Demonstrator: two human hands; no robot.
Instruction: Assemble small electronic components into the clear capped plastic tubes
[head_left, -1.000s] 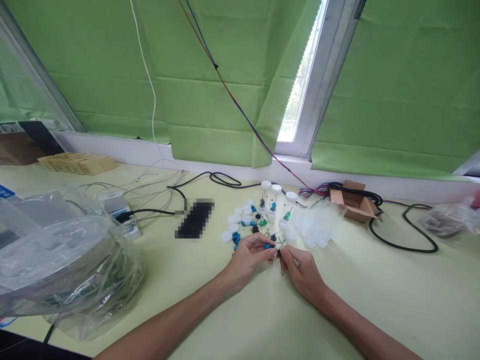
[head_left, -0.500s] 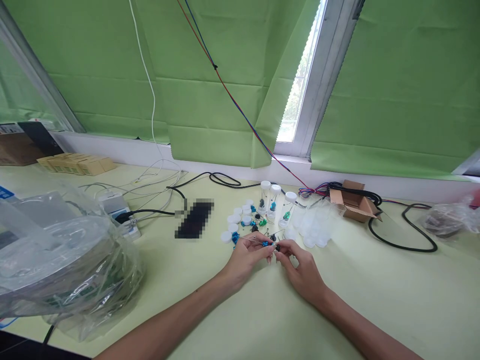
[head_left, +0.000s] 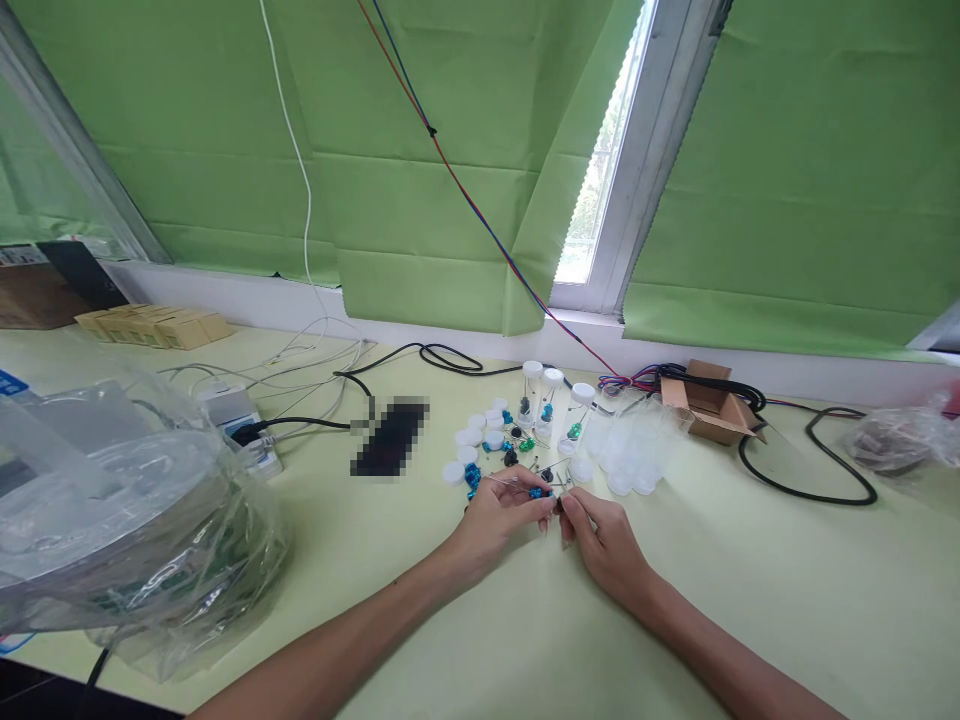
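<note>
My left hand [head_left: 499,520] and my right hand [head_left: 604,540] meet fingertip to fingertip on the pale green table [head_left: 787,600], both pinched shut. Between them is a small blue part with thin wire leads [head_left: 535,492]; the left fingers pinch it, and the right fingers close on something tiny and dark beside it that I cannot make out. Just beyond lie several loose blue, green and black small parts [head_left: 517,447], white caps [head_left: 465,452], and three upright clear vials with white lids [head_left: 551,405].
Clear empty vials [head_left: 634,445] lie right of the parts. A small open cardboard box [head_left: 712,405] and black cables [head_left: 806,455] sit at the back right. A large crinkled plastic bag [head_left: 127,510] fills the left. A blurred dark object [head_left: 388,437] lies centre-left, with a power strip [head_left: 240,425] nearby.
My right fingertips moved slightly away from the left hand and back down; both hands stay pinched together over the small parts. Nothing else moved.
</note>
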